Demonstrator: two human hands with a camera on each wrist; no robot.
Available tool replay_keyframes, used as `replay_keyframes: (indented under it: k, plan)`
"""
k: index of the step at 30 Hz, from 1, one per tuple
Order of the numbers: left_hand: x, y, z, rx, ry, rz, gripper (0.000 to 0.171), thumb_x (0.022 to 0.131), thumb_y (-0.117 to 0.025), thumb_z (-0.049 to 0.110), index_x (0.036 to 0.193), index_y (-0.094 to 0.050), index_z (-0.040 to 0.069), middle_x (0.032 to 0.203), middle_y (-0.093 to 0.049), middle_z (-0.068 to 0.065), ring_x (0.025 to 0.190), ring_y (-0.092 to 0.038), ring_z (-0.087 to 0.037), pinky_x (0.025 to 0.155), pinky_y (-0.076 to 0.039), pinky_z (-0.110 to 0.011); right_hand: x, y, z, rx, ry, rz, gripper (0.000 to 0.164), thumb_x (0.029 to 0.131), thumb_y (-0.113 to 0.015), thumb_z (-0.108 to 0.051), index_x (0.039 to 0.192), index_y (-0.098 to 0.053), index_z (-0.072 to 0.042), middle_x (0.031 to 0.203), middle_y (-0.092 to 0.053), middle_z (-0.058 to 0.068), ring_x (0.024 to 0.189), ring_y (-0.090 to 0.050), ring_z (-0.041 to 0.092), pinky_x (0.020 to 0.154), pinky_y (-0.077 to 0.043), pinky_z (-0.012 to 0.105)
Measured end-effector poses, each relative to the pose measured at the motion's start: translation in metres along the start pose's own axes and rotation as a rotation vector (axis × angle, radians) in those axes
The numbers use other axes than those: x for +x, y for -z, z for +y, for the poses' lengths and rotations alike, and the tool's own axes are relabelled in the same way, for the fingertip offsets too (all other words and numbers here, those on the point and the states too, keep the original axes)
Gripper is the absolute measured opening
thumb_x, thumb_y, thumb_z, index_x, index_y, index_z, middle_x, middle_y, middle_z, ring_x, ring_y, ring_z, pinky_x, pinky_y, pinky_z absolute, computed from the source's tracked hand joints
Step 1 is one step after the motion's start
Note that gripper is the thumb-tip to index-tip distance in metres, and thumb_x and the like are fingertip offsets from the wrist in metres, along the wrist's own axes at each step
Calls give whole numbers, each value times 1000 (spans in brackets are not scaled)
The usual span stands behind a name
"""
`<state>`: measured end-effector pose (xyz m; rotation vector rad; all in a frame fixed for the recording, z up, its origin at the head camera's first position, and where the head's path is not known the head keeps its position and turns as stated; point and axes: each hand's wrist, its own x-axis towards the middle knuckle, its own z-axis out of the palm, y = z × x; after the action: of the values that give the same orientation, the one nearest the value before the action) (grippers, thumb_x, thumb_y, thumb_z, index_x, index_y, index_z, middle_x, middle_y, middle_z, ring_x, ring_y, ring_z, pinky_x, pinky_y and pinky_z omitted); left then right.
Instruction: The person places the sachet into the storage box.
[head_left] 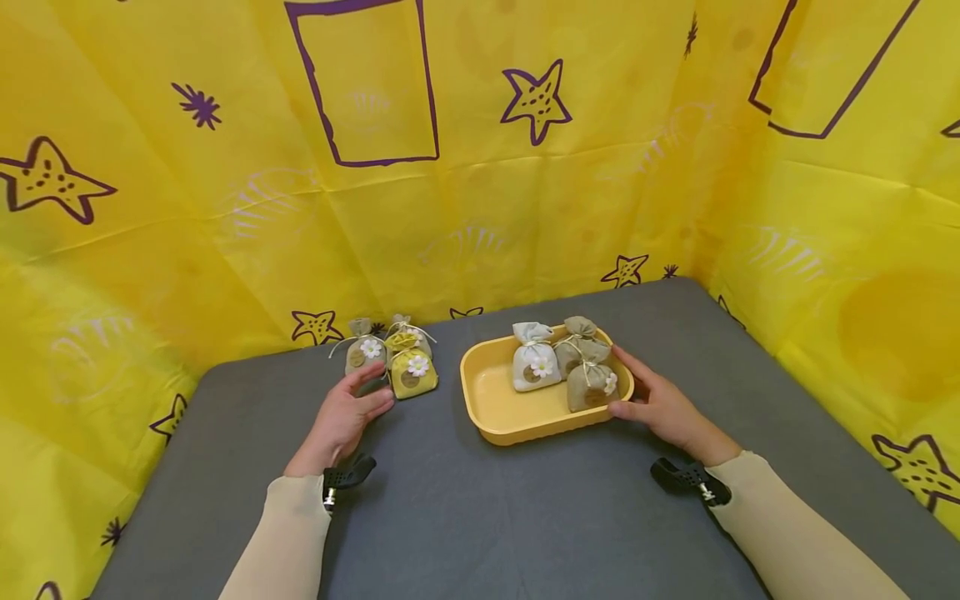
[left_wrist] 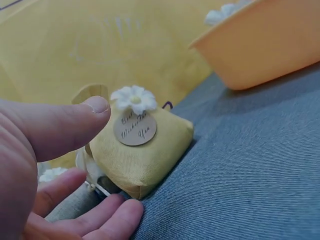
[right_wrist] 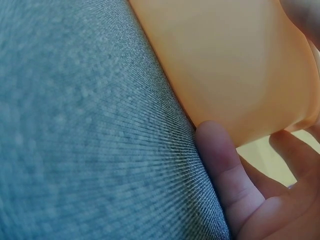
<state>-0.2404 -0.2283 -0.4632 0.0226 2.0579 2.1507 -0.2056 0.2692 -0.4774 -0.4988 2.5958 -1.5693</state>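
My left hand (head_left: 348, 417) is beside a yellow drawstring sachet (head_left: 414, 377), its thumb and fingers spread apart. In the left wrist view the yellow sachet (left_wrist: 145, 157) shows a white flower and a round tag. A grey-brown sachet (head_left: 358, 363) stands just past the left fingertips, and a paler sachet (head_left: 423, 340) is partly hidden behind the yellow one. My right hand (head_left: 667, 408) holds the right end of a yellow tray (head_left: 491, 400), thumb at the near corner and fingers around the far side. Inside stand a white sachet (head_left: 531, 371) and two brownish ones, the nearer sachet (head_left: 585, 392) overlapping the other.
A grey cloth (head_left: 480, 517) covers the table. Yellow patterned curtains (head_left: 480, 208) hang behind it and along both sides. Black straps with a small mount (head_left: 348, 475) sit on both wrists.
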Motion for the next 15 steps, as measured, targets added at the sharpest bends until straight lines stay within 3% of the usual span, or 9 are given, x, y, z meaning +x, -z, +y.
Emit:
replay_keyframes:
  k: [6, 11, 15]
  plan:
    - [11, -4, 0, 61, -28, -23, 64, 93, -64, -8, 151, -39, 0, 153, -31, -18, 116, -52, -26, 89, -52, -32, 0, 1, 3, -11, 13, -3, 90, 92, -74, -26, 161, -17, -19, 162, -20, 15, 141, -30, 39, 104, -34, 56]
    - [16, -7, 4, 183, -32, -49, 61, 92, -67, -4, 149, -45, 4, 154, -34, -15, 122, -52, -28, 88, -52, -31, 0, 1, 3, -3, 0, -1, 90, 92, -74, -27, 161, -17, -21, 162, -19, 14, 142, -30, 39, 105, -34, 56]
    - [20, -10, 8, 290, -36, -55, 58, 92, -70, -1, 146, -50, 6, 153, -36, -14, 114, -58, -25, 85, -53, -29, -1, 1, 2, 9, -1, -2, 90, 92, -74, -27, 161, -17, -22, 163, -19, 12, 142, -30, 37, 105, -33, 56]
